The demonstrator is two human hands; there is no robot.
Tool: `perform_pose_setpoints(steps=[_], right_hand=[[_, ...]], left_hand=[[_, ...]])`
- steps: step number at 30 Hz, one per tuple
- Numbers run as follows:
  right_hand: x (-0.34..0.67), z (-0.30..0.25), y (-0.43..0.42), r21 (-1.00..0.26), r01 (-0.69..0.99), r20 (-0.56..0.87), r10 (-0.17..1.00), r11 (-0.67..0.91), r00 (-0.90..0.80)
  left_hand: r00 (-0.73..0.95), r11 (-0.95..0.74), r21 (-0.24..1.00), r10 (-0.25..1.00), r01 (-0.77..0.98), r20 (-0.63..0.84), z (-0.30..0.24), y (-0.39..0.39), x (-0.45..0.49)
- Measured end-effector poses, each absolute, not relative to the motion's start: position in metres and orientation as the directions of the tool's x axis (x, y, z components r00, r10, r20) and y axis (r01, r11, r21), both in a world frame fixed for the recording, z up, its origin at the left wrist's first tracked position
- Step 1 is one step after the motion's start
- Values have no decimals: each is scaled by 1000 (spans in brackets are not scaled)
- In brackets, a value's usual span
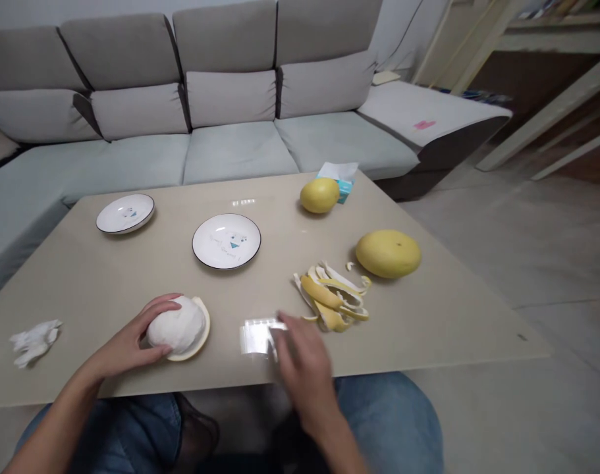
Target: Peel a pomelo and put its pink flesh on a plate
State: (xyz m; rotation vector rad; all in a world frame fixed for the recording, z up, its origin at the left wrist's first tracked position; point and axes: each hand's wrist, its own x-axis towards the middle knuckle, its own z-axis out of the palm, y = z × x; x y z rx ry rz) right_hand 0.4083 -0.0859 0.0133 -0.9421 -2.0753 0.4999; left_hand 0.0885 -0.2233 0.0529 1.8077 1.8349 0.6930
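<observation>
A peeled white pomelo (177, 325) rests in a cup of its own rind on the beige table (132, 270), near the front edge. My left hand (132, 339) wraps round its left side and grips it. My right hand (300, 352) hovers over the table's front edge, blurred by motion, its fingers reaching toward a pile of yellow peel strips (332, 296); nothing shows in it. A whole yellow pomelo (388, 253) lies just right of the peel. A smaller yellow pomelo (319, 195) sits at the far edge.
Two white plates stand on the table, one (226, 241) in the middle and one (125, 213) at the far left. White pith scraps (33, 341) lie at the front left. A tissue pack (340, 178) sits behind the small pomelo. A grey sofa (220, 99) lines the far side.
</observation>
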Motion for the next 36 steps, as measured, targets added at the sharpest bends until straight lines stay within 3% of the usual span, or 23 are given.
perform_pose_setpoints(steps=[4,9,13,22,29,36], right_hand=[[359,2,-137,-816,238,297,735,527,-610],[323,0,-155,-917,216,152,794,336,-589],[311,1,-153,-939,207,112,812,276,-573],[299,9,-144,-930,280,55,841,240,-539],[291,16,-142,-905,386,-38,870,178,-491],[288,17,-135,-933,356,-144,866,42,-479]], left_hand=[[-148,74,593,986,802,78,54,-212,97],[-372,203,666,920,717,120,51,-198,118],[-418,224,738,905,636,85,49,-193,128],[-452,239,768,889,594,72,50,-190,129],[-403,184,748,907,638,122,50,-189,130],[-311,101,703,934,704,177,52,-185,130]])
